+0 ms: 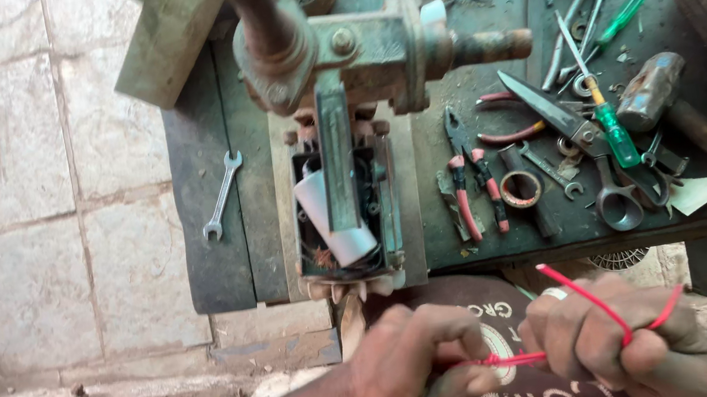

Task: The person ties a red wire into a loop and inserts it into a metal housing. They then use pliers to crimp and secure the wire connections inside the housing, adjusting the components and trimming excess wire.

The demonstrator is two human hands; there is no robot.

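Observation:
Both of my hands are low in the view, close to my body. My left hand (417, 368) pinches a thin red wire (600, 307) at a twisted spot between the hands. My right hand (614, 342), wearing a ring, holds the same red wire, which loops up over its fingers. Above them a rusty bench vise (353, 53) grips a dark open casing (346, 209) with a white rolled sheet (329, 220) stuck inside it.
On the dark workbench (486, 236) lie red-handled pliers (474, 178), scissors (583, 141), a green screwdriver (612, 123), a hammer (662, 89), a tape roll (521, 188) and an open-end wrench (221, 198). A stone-tiled floor (50, 175) is to the left.

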